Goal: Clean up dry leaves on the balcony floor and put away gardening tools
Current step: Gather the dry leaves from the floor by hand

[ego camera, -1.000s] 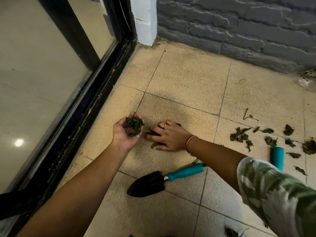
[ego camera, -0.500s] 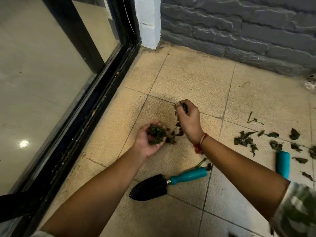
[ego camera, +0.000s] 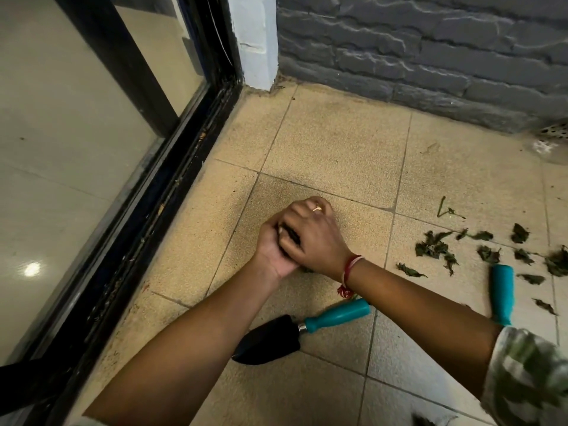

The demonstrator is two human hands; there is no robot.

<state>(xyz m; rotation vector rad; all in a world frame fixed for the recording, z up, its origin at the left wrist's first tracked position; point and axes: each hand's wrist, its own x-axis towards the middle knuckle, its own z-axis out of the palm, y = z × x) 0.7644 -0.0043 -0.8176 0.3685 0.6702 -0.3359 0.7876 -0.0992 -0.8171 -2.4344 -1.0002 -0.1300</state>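
Dry dark-green leaves point(ego camera: 433, 247) are lying scattered on the beige tiled floor point(ego camera: 338, 142) to your right, well apart from both hands. Your left hand point(ego camera: 270, 253) is cupping a gathered clump of leaves point(ego camera: 289, 234), and your right hand point(ego camera: 316, 238) is curling over it, the two clasped together. Your right hand is sitting nearer the scatter, so I judge it the one to reach rightward. Below your wrists, the black-bladed trowel with a teal handle point(ego camera: 276, 339) is lying with its long axis pointing toward the scatter. A second teal handle point(ego camera: 502, 298) is lying among those leaves. The black door frame point(ego camera: 172, 179) is bounding your left.
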